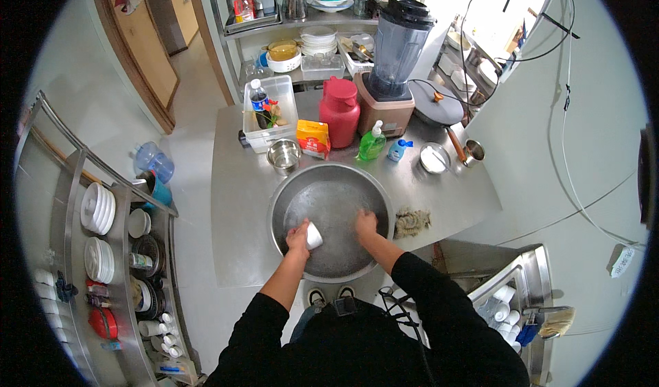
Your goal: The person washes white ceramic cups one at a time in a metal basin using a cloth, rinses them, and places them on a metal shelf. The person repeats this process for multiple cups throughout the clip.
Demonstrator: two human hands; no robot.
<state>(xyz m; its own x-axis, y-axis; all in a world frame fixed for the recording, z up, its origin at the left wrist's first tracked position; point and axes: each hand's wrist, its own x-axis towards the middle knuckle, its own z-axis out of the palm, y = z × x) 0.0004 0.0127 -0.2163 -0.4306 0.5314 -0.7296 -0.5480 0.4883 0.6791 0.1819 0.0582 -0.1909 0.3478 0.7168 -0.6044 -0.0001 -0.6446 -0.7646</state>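
A large round metal basin (329, 181) stands at the near edge of the steel table (239, 222). Over its left part, my left hand (298, 236) grips a small white cup (313, 236), tilted on its side. My right hand (366, 224) is at the basin's right side, blurred and partly hidden at the fingers, so what it holds cannot be told. Just outside the basin's right rim lies a crumpled, mottled cloth (412, 222).
Behind the basin stand a metal bowl (283, 156), a green pump bottle (371, 144), a red jug (339, 114) and a blender (394, 67). White cups sit in the sink (535, 279) at lower right. A dish rack (121, 217) stands left.
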